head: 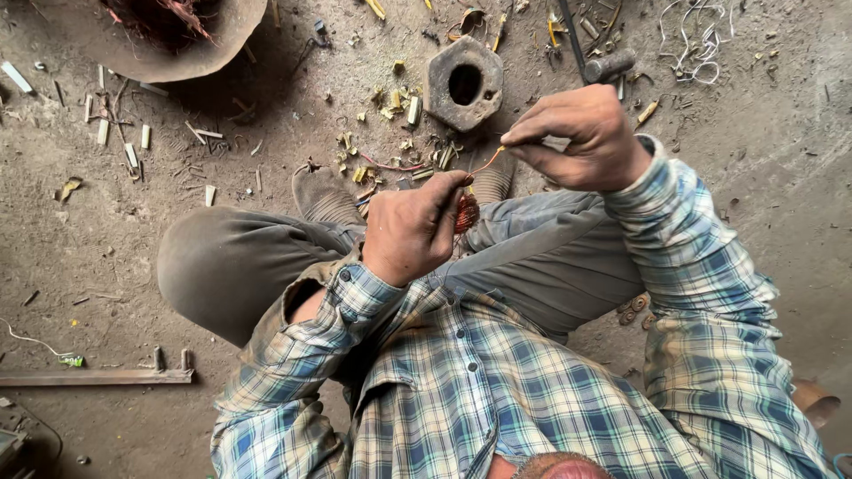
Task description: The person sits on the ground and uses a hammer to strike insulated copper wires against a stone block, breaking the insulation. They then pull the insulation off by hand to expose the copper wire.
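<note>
Presently, left hand (410,229) is closed, fingers (444,200) clamped on a copper coil (467,213). Right hand (581,137) pinches a thin wire (487,162) tight between fingertips (517,142); the wire runs up from the coil. Coil sits below the hexagonal metal block (463,84), above the knees.

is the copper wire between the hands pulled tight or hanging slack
Pulled tight, or nearly so: the copper wire runs in an almost straight line from the left hand, which holds a small copper coil, up to the right hand.
</note>
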